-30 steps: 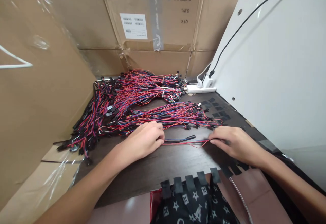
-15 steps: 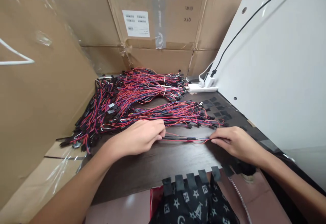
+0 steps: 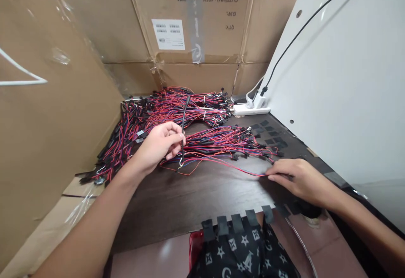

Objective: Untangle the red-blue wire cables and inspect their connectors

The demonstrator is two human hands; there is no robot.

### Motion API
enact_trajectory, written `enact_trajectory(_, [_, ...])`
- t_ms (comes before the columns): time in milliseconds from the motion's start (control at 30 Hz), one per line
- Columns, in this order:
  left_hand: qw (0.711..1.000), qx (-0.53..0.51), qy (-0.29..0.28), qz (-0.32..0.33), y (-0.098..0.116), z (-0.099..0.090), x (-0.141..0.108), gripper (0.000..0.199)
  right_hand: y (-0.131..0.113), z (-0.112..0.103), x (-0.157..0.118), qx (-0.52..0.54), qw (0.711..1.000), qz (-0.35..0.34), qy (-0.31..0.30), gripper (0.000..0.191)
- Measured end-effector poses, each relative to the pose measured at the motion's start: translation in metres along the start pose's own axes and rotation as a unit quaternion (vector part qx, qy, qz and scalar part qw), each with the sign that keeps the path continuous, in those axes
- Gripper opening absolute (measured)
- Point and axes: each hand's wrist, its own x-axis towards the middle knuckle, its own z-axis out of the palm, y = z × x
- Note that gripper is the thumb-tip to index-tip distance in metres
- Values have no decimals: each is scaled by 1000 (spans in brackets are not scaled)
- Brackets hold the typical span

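Note:
My left hand [image 3: 160, 144] is closed round a wire harness, pinching its black-sleeved length [image 3: 184, 115], which stands nearly upright between thumb and fingers. White and yellow wire ends show just below that hand. Thin red and blue wires [image 3: 236, 167] run rightward above the table to my right hand [image 3: 292, 180], whose thumb and forefinger are closed on them. Just behind both hands lies a row of similar wire harnesses [image 3: 218, 143], with black connectors toward the right. Whether the wires between my hands all belong to one harness is hard to see.
Tied harness bundles [image 3: 171, 105] are heaped at the back, and more [image 3: 118, 139] lie at the left. A white power strip [image 3: 249, 109] stands by a white panel [image 3: 341, 84]. Cardboard [image 3: 126, 25] walls the back and left. Black tape pieces [image 3: 236, 222] line the front edge.
My left hand has moved left and up, raising the black-sleeved part upright. My right hand has shifted slightly right and still pinches wires.

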Motion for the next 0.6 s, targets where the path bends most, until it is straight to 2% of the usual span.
enact_trajectory(133, [993,105,58,1,-4,-1,3,29,-4,-1,2,10,1000,3,18,22])
enact_trajectory(233, [988,142,53,19,-6,-3,3,30,-7,0,3,12,999,11,30,23])
enact_trajectory(433, [990,141,-14,6,-2,-3,-1,24,-11,3,7,24,999,-2,43,23])
enact_trajectory(600, [965,221,-140,8,-1,-1,-2,14,-7,2,8,24,998,6,52,20])
